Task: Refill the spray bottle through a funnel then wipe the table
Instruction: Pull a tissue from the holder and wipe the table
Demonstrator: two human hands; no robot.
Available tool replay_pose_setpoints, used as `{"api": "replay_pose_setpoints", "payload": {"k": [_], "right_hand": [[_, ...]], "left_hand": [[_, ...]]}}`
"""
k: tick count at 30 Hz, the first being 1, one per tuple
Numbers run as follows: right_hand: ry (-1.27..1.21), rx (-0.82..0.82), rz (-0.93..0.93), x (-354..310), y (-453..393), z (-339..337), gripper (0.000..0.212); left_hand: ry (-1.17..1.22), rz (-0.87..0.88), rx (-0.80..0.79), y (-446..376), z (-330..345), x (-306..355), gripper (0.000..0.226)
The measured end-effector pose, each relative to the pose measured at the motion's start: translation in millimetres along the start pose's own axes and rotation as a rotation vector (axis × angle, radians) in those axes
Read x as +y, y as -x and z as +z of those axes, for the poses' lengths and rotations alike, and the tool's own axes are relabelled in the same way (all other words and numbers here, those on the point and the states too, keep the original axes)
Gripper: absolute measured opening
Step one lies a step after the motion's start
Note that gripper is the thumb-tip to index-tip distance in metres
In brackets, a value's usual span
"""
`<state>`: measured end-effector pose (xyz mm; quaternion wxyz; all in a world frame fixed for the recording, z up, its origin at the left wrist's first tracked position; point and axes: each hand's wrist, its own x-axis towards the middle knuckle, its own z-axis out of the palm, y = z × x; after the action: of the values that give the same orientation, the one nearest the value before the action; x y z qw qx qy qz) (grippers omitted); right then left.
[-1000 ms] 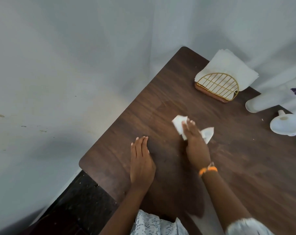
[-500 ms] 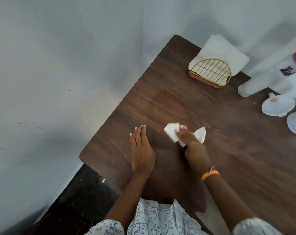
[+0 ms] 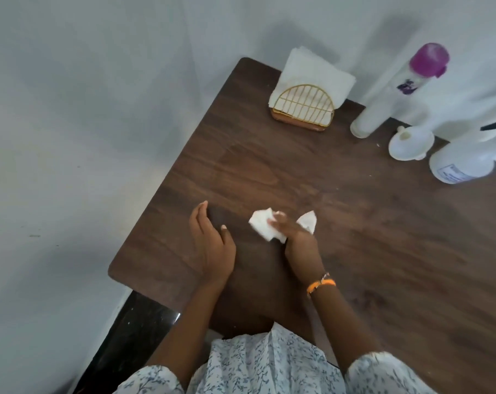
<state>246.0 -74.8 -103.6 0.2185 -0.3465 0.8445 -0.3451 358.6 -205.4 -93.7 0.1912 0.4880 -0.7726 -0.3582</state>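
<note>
The table (image 3: 369, 251) is the biggest thing before me, dark wood, and I am in the wiping part of the task. At its far edge stand the tall white bottle with the purple cap (image 3: 397, 92), the spray bottle (image 3: 463, 163) and the white funnel (image 3: 411, 143) just beside it, with the napkin holder (image 3: 303, 109) to their left. The funnel lies off the bottle, so I judge the refill is finished.

My right hand (image 3: 298, 240) presses the crumpled tissue (image 3: 265, 227) on the wood, the fingers curled on top of it. Compared with a second ago, this hand has pulled the tissue nearer to me, so one stroke is ending. My left hand (image 3: 212, 245), flat before, now stands on its edge, fingers relaxed, holding nothing. Much of the table to the right is not yet wiped, I think.
</note>
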Motion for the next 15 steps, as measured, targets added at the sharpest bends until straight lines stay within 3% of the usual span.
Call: {"api": "replay_pose_setpoints", "payload": {"k": [3,7,8,12,15], "right_hand": [[0.004,0.048,0.088,3.3,-38.8,-15.5,0.044],[-0.129,-0.137,0.045,1.6,-23.1,-14.7,0.032],[-0.130,-0.105,0.038,9.1,-10.4,-17.2,0.029],[-0.345,0.286,0.273,39.6,26.1,-69.2,0.031],[-0.946,0.547,0.508,56.1,54.2,-107.4,0.028]], "left_hand": [[-0.008,0.048,-0.035,8.9,7.0,21.6,0.059],[0.134,0.110,-0.170,35.4,27.7,50.7,0.073],[0.151,0.139,-0.210,41.0,33.7,56.1,0.075],[0.079,0.245,-0.359,62.0,54.1,77.4,0.075],[0.001,0.352,-0.447,78.6,69.8,94.4,0.069]]}}
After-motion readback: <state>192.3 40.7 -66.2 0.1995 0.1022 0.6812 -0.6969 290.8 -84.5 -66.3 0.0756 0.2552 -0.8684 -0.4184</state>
